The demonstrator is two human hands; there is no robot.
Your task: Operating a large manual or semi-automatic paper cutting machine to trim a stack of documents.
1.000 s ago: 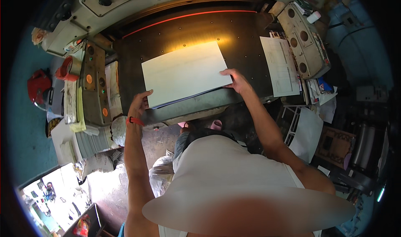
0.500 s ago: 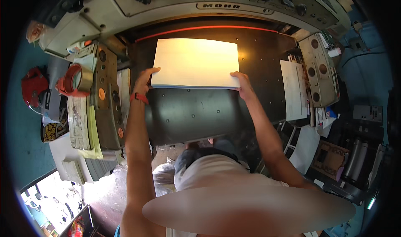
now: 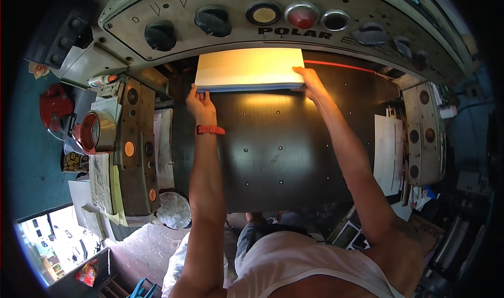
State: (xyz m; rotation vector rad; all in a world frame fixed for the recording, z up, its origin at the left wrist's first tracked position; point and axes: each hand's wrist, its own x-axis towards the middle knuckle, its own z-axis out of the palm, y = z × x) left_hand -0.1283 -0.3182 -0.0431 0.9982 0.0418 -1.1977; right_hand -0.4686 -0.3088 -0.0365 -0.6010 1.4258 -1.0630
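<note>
A rectangular stack of white paper (image 3: 247, 67), showing a bluish layer along its near edge, lies at the back of a dark metal bed (image 3: 262, 135) under a yellow light. My left hand (image 3: 201, 101), with a red band on the wrist, grips the stack's near left corner, fingers against the edge. My right hand (image 3: 310, 84) holds the right side near that edge, thumb on top. The far side of the paper meets the lower edge of a beige control panel (image 3: 252, 35), so whether more of it continues underneath is hidden.
Side housings with round buttons (image 3: 137, 174) (image 3: 428, 114) flank the bed. Tape rolls (image 3: 94, 132) and papers sit at left beside a red object (image 3: 55, 106). Printed sheets (image 3: 388, 151) lie right. A white bundle (image 3: 173, 210) is below the bed's left corner, near my body.
Both hands have pushed the stack away from the bed's front edge to its back, beneath the panel, and straightened it. More of the panel and bed now shows.
</note>
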